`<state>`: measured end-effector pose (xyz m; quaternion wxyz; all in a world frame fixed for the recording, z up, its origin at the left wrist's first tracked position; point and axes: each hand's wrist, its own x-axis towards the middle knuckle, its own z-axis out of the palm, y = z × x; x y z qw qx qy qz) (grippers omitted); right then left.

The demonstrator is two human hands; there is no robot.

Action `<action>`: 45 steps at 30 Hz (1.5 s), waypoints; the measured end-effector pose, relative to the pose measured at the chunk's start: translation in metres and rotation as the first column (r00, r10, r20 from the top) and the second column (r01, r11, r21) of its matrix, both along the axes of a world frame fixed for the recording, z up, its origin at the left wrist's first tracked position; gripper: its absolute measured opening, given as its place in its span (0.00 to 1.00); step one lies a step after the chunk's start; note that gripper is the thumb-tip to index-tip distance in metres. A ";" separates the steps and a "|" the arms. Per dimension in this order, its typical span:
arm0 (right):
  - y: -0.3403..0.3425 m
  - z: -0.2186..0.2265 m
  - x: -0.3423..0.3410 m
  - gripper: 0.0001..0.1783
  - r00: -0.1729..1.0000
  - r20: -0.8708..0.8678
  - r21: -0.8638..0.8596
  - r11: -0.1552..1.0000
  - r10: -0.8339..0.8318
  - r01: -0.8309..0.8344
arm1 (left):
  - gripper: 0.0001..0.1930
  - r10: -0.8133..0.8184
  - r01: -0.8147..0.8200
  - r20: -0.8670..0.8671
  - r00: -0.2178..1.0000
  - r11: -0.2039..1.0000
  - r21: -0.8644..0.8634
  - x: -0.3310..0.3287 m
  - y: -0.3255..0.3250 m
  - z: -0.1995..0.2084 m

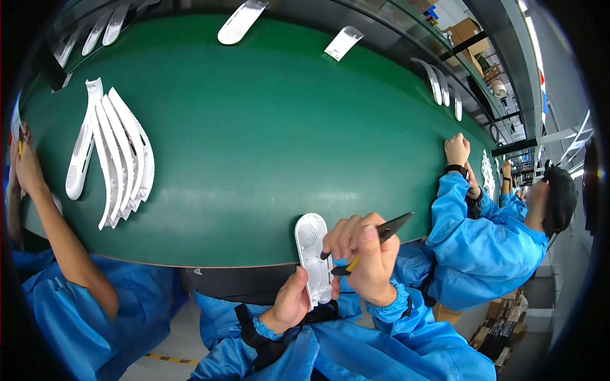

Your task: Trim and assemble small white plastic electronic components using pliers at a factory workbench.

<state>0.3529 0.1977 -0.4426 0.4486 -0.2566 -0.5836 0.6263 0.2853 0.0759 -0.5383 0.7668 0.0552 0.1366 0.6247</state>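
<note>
My left hand (290, 303) is closed around the lower left edge of a white plastic housing (313, 244). The housing is long, with a rounded far end full of small holes and its ribbed inside facing up. It is tilted at the front edge of the table, just above my lap. In my closed right hand (368, 260) is a pair of pliers (395, 227) with a black pointed end and yellow and black parts. That pointed end aims to the far right, and my fist hides the middle of the tool. The right hand is close beside the housing's right edge.
Several similar white housings (124, 159) lie stacked on the left of the green table (254, 127). More white parts (241, 22) (344, 43) rest along the far edge. Co-workers in blue sit at left (95, 305) and right (489, 235).
</note>
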 end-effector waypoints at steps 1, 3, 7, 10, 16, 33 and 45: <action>-0.001 -0.002 0.001 0.16 1.000 0.001 0.003 1.000 -0.005 0.004 | 0.36 -0.002 0.002 -0.008 1.000 0.999 -0.033 0.001 -0.001 0.001; -0.004 -0.009 0.002 0.16 1.000 0.009 -0.031 0.999 -0.026 0.026 | 0.36 -0.005 0.004 -0.016 1.000 0.998 -0.068 0.001 -0.002 0.002; -0.008 -0.008 -0.005 0.20 0.992 0.092 -0.034 0.995 -0.086 0.090 | 0.35 0.002 -0.003 -0.012 1.000 0.999 -0.043 -0.003 -0.001 0.000; -0.011 -0.013 -0.009 0.20 0.990 0.060 -0.036 0.991 -0.128 0.130 | 0.35 0.019 -0.023 -0.053 0.998 0.996 -0.084 -0.007 -0.001 0.008; -0.024 -0.019 -0.013 0.18 0.972 0.069 0.110 0.970 -0.223 0.215 | 0.25 0.076 -0.054 0.097 0.992 0.976 -0.210 0.013 -0.015 -0.013; -0.024 -0.026 -0.003 0.16 0.984 0.088 0.247 0.960 -0.158 0.132 | 0.29 0.048 -0.049 0.155 0.987 0.999 0.000 0.027 -0.014 -0.039; -0.002 -0.006 0.003 0.21 0.979 -0.003 -0.183 0.963 -0.204 0.200 | 0.38 0.064 -0.074 -0.204 0.977 0.996 -0.044 0.005 0.002 0.015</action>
